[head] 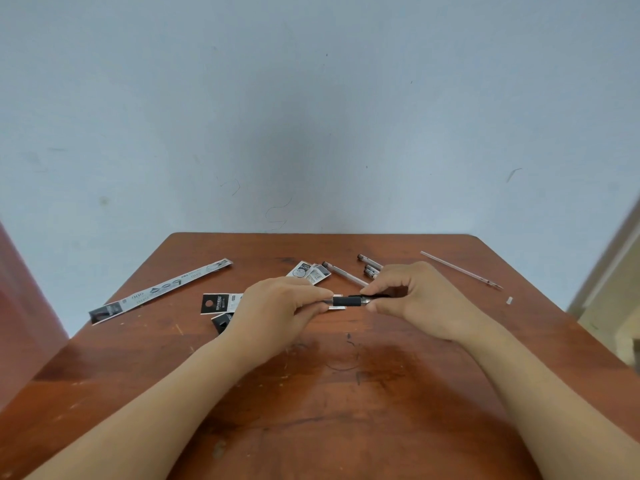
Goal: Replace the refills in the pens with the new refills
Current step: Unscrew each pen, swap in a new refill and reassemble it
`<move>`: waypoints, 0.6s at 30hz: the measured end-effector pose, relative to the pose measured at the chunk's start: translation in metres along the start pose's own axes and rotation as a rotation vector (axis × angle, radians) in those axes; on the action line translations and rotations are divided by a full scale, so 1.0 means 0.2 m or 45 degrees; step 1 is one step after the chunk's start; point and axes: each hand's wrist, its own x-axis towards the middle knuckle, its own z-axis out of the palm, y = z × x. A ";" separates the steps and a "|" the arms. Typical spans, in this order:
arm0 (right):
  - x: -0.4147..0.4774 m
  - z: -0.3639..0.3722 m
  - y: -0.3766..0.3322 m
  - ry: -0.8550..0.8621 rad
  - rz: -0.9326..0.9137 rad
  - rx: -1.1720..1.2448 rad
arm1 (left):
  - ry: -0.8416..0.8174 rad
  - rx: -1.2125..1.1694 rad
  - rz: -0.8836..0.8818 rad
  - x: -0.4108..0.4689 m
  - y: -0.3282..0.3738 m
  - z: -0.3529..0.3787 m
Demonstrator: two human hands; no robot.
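The right hand's forefinger and thumb pinch the tip end of a pen, just past its black rubber grip. From the other side, the left hand's fingers curl round the clear barrel, with the thumb beneath. The pen lies level between the left hand and the right hand, held just above the middle of the wooden table. Whether the tip section is screwed tight or loose cannot be told.

Directly under the pen lies a small white scrap of packaging. Behind the left hand are two printed packet labels, and beside them another pen lies slanted. More pens show their ends from behind the right hand. Left of the left wrist are torn black-and-white packet pieces, one partly hidden by the hand. Farther left, a long refill packet lies at a slant. Well apart on the right, a bare thin refill rests alone, with a tiny white scrap near its tip. A pale blue-grey wall stands behind the table.
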 end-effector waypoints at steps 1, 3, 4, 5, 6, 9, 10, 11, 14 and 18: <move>0.00 0.00 0.00 -0.007 0.011 0.038 | 0.003 0.012 0.011 0.00 0.00 0.00; -0.01 0.00 -0.01 -0.017 0.013 0.101 | 0.012 0.066 0.045 0.00 0.00 -0.01; -0.01 0.00 -0.01 -0.020 0.012 0.124 | 0.015 0.098 0.063 -0.01 0.01 -0.01; -0.01 -0.01 -0.01 -0.024 0.012 0.144 | 0.016 0.117 0.079 -0.01 0.01 -0.01; -0.01 -0.01 -0.01 -0.029 0.016 0.161 | 0.014 0.124 0.091 -0.01 0.01 -0.02; -0.01 0.00 -0.01 -0.046 0.029 0.205 | 0.012 0.143 0.121 -0.01 0.01 -0.02; -0.01 0.00 -0.02 -0.047 0.030 0.219 | 0.015 0.146 0.125 -0.01 0.01 -0.02; -0.01 -0.01 -0.02 -0.043 0.030 0.231 | 0.022 0.142 0.129 -0.01 0.01 -0.02; -0.01 -0.01 -0.01 -0.038 0.033 0.249 | 0.044 0.124 0.149 -0.01 0.01 -0.01; -0.01 -0.01 0.00 -0.048 0.059 0.336 | 0.084 0.110 0.171 -0.01 0.02 -0.01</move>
